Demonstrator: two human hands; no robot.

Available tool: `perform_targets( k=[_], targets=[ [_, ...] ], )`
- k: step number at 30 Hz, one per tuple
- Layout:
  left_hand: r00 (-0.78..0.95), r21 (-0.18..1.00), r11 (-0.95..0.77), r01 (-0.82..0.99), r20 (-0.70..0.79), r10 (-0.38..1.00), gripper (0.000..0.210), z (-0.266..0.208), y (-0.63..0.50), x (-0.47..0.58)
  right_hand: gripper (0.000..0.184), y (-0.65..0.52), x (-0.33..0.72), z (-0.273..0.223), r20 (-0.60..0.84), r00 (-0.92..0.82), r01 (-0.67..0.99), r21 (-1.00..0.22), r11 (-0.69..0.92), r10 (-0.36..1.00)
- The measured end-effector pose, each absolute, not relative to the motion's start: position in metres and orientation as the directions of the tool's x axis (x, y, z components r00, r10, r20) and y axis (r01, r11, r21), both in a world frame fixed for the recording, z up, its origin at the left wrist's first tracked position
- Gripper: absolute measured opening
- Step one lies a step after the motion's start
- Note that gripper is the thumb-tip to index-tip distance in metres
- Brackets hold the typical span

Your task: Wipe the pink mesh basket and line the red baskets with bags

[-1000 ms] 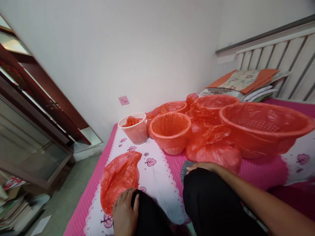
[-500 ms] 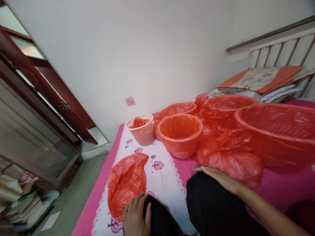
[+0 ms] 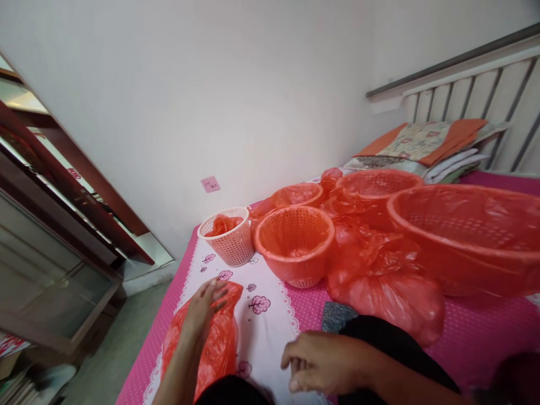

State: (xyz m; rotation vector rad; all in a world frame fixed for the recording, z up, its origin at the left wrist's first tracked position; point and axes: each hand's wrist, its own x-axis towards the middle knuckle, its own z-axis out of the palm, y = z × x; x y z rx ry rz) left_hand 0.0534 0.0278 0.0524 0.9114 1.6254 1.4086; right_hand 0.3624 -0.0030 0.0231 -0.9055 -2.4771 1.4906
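Observation:
My left hand point(image 3: 205, 304) is above a crumpled red plastic bag point(image 3: 223, 343), fingers apart with nothing in them. The bag lies on a white cloth strip point(image 3: 270, 281) with pink tree prints. Over the same cloth, further right, hovers my right hand point(image 3: 318, 360), its fingers loosely bent and no object in it. Ahead stands a small white mesh basket point(image 3: 234, 247) with red plastic film inside. Beside it is a round mesh basket point(image 3: 297, 270) covered in red plastic. A tied, full-looking red bag point(image 3: 392, 304) sits to the right; its contents are hidden.
Larger baskets covered in red plastic, one at the right point(image 3: 459, 264) and one behind point(image 3: 379, 194), stand on the pink bedspread point(image 3: 481, 326). Folded bedding point(image 3: 422, 143) is piled by the headboard point(image 3: 485, 107). My black-clad knee point(image 3: 392, 337) is close by. The bed's edge drops to the floor at left.
Both hands have come off my knees: the left reaches forward over the loose red bag, the right moves left over the cloth. The camera view has shifted slightly.

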Motion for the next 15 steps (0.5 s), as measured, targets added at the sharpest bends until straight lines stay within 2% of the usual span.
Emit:
perform_targets(
  k=[2, 3, 8, 10, 13, 15],
  targets=[
    [-0.463, 0.973, 0.174, -0.149, -0.224, 0.857, 0.029, 0.066, 0.068, 0.052, 0.048, -0.003, 0.362, -0.005, -0.248, -0.787, 0.516, -0.766, 0.382, 0.565],
    [-0.465, 0.965, 0.188, -0.18, -0.252, 0.849, 0.032, 0.07, 0.087, 0.051, 0.047, -0.003, 0.364, -0.018, -0.242, -0.779, 0.531, -0.746, 0.403, 0.578],
    [-0.471, 0.917, 0.233, -0.325, -0.371, 0.8, 0.062, 0.072, 0.168, 0.048, 0.049, 0.007, 0.376, -0.061, -0.196, -0.728, 0.539, -0.756, 0.371, 0.657],
    [-0.477, 0.899, 0.222, -0.378, -0.395, 0.785, 0.067, 0.072, 0.193, 0.049, 0.041, 0.015, 0.378, -0.068, -0.229, -0.718, 0.563, -0.746, 0.356, 0.657],
    [-0.496, 0.889, 0.159, -0.429, -0.379, 0.781, 0.059, 0.075, 0.222, 0.051, 0.026, 0.025, 0.383, -0.074, -0.26, -0.698, 0.603, -0.716, 0.352, 0.667],
    [-0.515, 0.888, 0.106, -0.448, -0.353, 0.781, 0.049, 0.077, 0.238, 0.052, 0.025, 0.029, 0.39, -0.076, -0.266, -0.677, 0.627, -0.697, 0.348, 0.686]
  ],
)
